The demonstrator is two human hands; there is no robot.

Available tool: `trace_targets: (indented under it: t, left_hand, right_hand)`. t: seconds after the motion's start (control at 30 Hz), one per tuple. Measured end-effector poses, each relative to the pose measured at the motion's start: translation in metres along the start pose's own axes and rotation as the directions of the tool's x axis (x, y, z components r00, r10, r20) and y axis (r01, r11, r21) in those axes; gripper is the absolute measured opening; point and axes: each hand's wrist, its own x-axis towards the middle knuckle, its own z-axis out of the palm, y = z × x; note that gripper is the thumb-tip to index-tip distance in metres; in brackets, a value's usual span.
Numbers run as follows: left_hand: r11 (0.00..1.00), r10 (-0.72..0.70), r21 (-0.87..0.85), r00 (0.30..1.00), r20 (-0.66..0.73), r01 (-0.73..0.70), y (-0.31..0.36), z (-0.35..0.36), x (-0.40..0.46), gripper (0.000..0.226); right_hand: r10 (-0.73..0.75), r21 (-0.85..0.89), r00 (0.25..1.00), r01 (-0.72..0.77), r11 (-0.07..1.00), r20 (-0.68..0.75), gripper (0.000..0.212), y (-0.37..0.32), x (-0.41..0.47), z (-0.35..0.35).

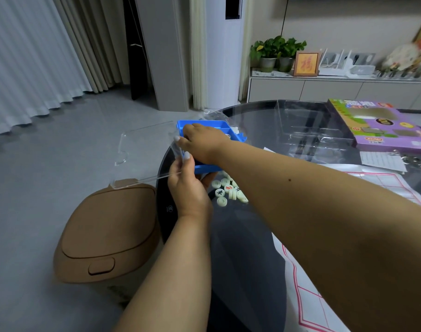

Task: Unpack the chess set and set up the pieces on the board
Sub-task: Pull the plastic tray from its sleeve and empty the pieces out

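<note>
On the floor by the tabletop's left edge stands a tan bin (104, 231) with its lid closed. Above it a clear plastic lid (145, 152) juts out past the left edge of the round dark glass table (252, 130), and the left hand (188, 188) pinches its near edge between thumb and fingers. Just behind, the right hand (200, 142) reaches across and grips the blue plastic tray (204, 125) at the left edge of the tabletop, its fingers curled over the tray's rim. Beside the left hand, a heap of pale round chess pieces (228, 190) lies loose on the glass, some showing red or black characters. Toward the near right corner the paper board (324, 271) with red grid lines is spread out under the right forearm. At the far right edge lies a clear moulded insert (305, 123), then the purple game box (377, 125).
</note>
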Motion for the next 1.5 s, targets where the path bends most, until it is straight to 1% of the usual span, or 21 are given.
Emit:
trace_targets:
  t: [0.1,0.2,0.27,0.3,0.43,0.53,0.6,0.7,0.8,0.83,0.9,1.0,1.13,1.23,1.37,1.5]
  left_hand:
    - [1.000,-0.005,0.003,1.000,0.002,0.005,0.000,0.001,0.000,0.035]
    - [1.000,-0.016,-0.003,1.000,-0.004,0.016,0.000,0.001,0.000,0.035]
    - [1.000,-0.022,-0.010,1.000,-0.009,0.021,0.000,0.001,0.001,0.034]
    - [1.000,-0.024,-0.014,1.000,-0.008,0.024,-0.001,0.001,0.001,0.033]
    - [0.999,-0.039,-0.029,0.999,-0.009,0.039,-0.001,0.001,0.002,0.033]
    - [0.998,-0.043,-0.038,0.999,-0.006,0.043,-0.002,0.000,0.002,0.034]
    - [0.998,-0.045,-0.045,0.999,-0.004,0.045,-0.003,0.000,0.003,0.033]
    - [0.998,-0.040,-0.048,0.999,-0.008,0.040,-0.004,-0.001,0.005,0.033]
    - [0.999,-0.015,-0.039,1.000,-0.012,0.014,-0.006,-0.004,0.008,0.038]
    - [0.999,-0.016,-0.046,1.000,-0.018,0.015,-0.005,-0.004,0.008,0.037]
    - [0.998,-0.025,-0.064,0.999,-0.025,0.024,-0.004,-0.004,0.008,0.035]
    - [0.998,-0.032,-0.062,0.999,-0.022,0.030,-0.002,-0.002,0.006,0.034]
    - [0.997,-0.037,-0.072,0.999,0.001,0.037,0.000,0.000,0.004,0.035]
    - [0.997,-0.040,-0.065,0.999,-0.006,0.039,0.000,0.000,0.004,0.035]
    - [0.998,-0.038,-0.051,0.999,0.002,0.038,-0.002,-0.001,0.004,0.036]
    - [0.998,-0.037,-0.056,0.999,0.008,0.037,-0.002,0.000,0.004,0.036]
  right_hand:
    - [-0.009,-0.052,0.998,0.012,0.999,0.056,0.042,-0.001,-0.002,-0.004]
    - [0.021,-0.031,0.997,-0.019,0.999,0.078,0.044,0.000,-0.002,-0.006]
    - [0.032,-0.010,0.994,-0.032,0.999,0.105,0.042,0.000,0.001,-0.004]
    - [0.023,-0.011,0.994,-0.022,1.000,0.108,0.040,0.000,0.003,-0.002]
    - [0.032,0.116,0.998,-0.040,0.992,0.063,0.038,0.004,0.008,0.002]
    - [0.016,0.102,0.997,-0.024,0.995,0.080,0.039,0.005,0.008,0.001]
    - [0.041,0.117,0.997,-0.049,0.992,0.071,0.038,0.005,0.006,-0.001]
    - [0.033,0.084,0.993,-0.042,0.996,0.113,0.043,0.006,0.005,-0.002]
    - [0.015,0.071,0.997,-0.019,0.997,0.070,0.042,0.010,0.005,0.001]
    - [0.011,0.068,0.999,-0.014,0.998,0.045,0.039,0.010,0.007,0.002]
    - [-0.004,0.068,0.999,0.001,0.998,0.039,0.037,0.011,0.009,0.004]
    - [-0.015,0.066,1.000,0.014,0.998,0.017,0.042,0.012,0.007,0.003]
    - [0.006,0.047,1.000,-0.006,0.999,0.009,0.042,0.014,0.007,0.006]
    - [-0.010,0.051,1.000,0.010,0.999,0.004,0.041,0.013,0.007,0.005]
    - [-0.033,-0.009,0.999,0.033,0.999,-0.020,0.045,0.014,0.006,0.003]
    - [-0.020,0.035,0.996,0.023,0.999,-0.081,0.045,0.017,0.009,0.005]
